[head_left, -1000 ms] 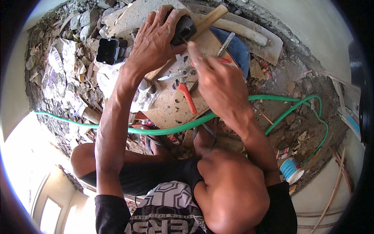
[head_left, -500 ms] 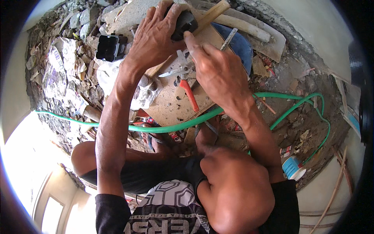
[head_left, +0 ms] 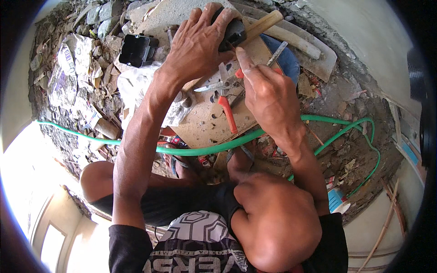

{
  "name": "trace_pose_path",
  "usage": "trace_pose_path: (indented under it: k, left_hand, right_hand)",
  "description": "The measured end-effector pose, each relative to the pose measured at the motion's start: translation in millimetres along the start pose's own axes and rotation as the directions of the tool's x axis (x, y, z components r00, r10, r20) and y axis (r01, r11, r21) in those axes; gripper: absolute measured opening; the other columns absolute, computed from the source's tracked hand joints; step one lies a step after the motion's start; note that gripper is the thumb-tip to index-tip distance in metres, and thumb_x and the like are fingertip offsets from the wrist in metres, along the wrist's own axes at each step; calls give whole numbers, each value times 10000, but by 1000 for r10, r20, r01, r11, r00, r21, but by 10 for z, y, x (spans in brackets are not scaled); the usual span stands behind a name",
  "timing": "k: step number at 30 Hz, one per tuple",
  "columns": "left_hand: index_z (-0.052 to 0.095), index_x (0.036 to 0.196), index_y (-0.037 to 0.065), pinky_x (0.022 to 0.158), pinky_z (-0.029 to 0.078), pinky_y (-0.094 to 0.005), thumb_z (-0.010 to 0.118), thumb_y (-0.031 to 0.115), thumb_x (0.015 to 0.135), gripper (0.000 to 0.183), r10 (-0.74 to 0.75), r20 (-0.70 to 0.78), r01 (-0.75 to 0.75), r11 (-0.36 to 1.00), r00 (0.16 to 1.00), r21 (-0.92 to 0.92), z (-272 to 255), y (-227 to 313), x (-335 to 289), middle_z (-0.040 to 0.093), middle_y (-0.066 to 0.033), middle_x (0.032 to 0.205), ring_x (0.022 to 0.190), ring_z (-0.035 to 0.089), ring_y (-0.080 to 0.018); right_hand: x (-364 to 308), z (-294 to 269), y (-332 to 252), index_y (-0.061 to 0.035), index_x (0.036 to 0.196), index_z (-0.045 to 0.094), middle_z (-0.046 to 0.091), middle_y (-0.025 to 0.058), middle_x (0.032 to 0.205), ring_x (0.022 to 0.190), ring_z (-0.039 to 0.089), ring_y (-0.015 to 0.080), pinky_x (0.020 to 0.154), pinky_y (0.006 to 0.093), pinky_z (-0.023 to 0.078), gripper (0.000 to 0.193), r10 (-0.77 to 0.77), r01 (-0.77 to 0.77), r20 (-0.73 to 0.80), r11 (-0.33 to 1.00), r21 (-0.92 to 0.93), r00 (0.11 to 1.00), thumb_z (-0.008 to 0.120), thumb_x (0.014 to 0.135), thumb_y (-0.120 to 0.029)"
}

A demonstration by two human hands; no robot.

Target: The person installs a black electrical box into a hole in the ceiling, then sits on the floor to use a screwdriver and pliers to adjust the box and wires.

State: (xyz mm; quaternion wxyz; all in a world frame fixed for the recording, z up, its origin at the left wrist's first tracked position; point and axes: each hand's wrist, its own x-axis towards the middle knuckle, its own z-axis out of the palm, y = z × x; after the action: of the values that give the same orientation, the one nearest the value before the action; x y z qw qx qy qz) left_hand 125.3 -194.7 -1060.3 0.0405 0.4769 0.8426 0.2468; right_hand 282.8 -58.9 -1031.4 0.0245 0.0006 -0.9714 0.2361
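A: Fingers?

B: Left hand (head_left: 193, 52): spread over the black box (head_left: 236, 34), thumb on the near side, clamped on. Right hand (head_left: 273, 95): index out to the box's near face, the rest curled. Can't tell what, if anything, they close on.

A: Right hand bare, then?

B: Unclear. Thin sliver (head_left: 231, 47) shows between index tip and box. Too small to identify.

A: Box location?

B: Far end of the board (head_left: 205, 132). Underside hidden, so can't say if it's resting or held up.

A: Why that grip?

B: My read: palm over the top stops it skidding or turning, and leaves the near face open to the right hand.

A: Rest of the board?

B: Red-handled tool (head_left: 227, 113) mid-board, handle toward the near edge, probably for easy reach. Rod (head_left: 278, 52) juts past the right edge. Wood handle (head_left: 265, 25) sticks out behind the box.

A: Off it?

B: Second box (head_left: 137, 50) on rubble (head_left: 107, 25), beyond the left edge, likely set aside. Bag (head_left: 141, 82) by the left edge. Hose (head_left: 214, 149) runs along the near edge.
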Motion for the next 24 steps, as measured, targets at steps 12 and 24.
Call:
trace_pose_path:
  k: [12, 24]
  left_hand:
    - [519, 1381, 143, 1078, 437, -485, 897, 207, 688, 792, -1, -28, 1, 1000, 1000, 11, 42, -44, -26, 509, -124, 1331, 1227, 512, -382]
    - [498, 1411, 95, 1072, 445, -478, 901, 252, 705, 828, 16, 8, -16, 999, 1000, 51, 13, -28, -4, 496, -145, 1362, 1247, 506, -387]
  right_hand:
    - [-171, -84, -67, 31, 1481, 451, 676, 184, 913, 747, 727, 337, 636, 407, 608, 609, 3, -1, 14, 996, -88, 1000, 602, 899, -67]
    - [-42, 24, -74, -46, 1447, 550, 665, 132, 819, 693, 681, 343, 619, 435, 568, 585, 33, -35, -45, 998, -51, 998, 650, 876, 34]
